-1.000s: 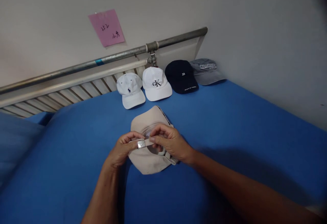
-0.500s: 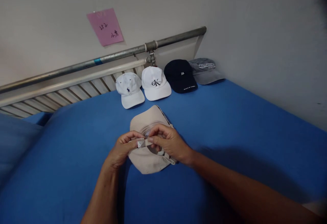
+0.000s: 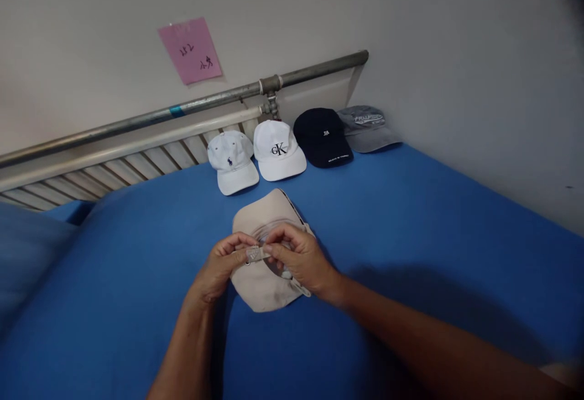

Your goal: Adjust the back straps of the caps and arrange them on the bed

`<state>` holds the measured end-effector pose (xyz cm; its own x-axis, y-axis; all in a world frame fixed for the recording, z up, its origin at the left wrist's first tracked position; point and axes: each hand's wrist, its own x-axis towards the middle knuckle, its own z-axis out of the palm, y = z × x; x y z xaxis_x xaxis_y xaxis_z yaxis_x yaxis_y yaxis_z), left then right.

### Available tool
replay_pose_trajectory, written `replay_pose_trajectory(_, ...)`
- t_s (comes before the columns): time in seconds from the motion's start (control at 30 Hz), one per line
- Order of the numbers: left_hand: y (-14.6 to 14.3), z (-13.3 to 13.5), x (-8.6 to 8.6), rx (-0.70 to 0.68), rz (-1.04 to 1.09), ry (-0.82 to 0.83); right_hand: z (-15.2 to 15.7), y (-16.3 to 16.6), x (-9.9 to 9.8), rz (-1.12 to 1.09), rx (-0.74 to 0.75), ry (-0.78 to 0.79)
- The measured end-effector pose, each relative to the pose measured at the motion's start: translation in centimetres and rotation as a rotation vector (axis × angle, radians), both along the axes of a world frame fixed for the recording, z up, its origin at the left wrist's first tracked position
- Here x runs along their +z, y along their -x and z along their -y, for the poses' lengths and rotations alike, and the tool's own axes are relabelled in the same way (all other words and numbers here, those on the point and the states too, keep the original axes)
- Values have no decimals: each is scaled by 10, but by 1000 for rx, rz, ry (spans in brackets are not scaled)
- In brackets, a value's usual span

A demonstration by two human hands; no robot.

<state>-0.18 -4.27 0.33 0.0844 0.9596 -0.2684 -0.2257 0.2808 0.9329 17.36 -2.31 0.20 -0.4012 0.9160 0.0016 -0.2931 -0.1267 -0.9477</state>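
Note:
A beige cap lies on the blue sheet, its back opening and strap facing me. My left hand pinches the strap beside its metal buckle, which carries a logo. The fingers of my right hand are closed on the strap just right of the buckle. Both hands are close together above the cap and cover part of its opening. The strap's loose end shows below my right hand.
Behind stand a white cap with a small emblem, a white cap with black letters, a black cap and a grey cap. A radiator, metal pipe and pink note are along the wall.
My right hand has shifted slightly, and the strap piece below it has changed position a little. Both hands still pinch the strap; the other caps stay put.

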Motion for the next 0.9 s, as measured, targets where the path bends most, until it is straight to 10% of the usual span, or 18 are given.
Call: replay_pose_trajectory(0.9, -8, 4, 3, 47, -20, -22, -5, -8, 9, 71, 130, 54)
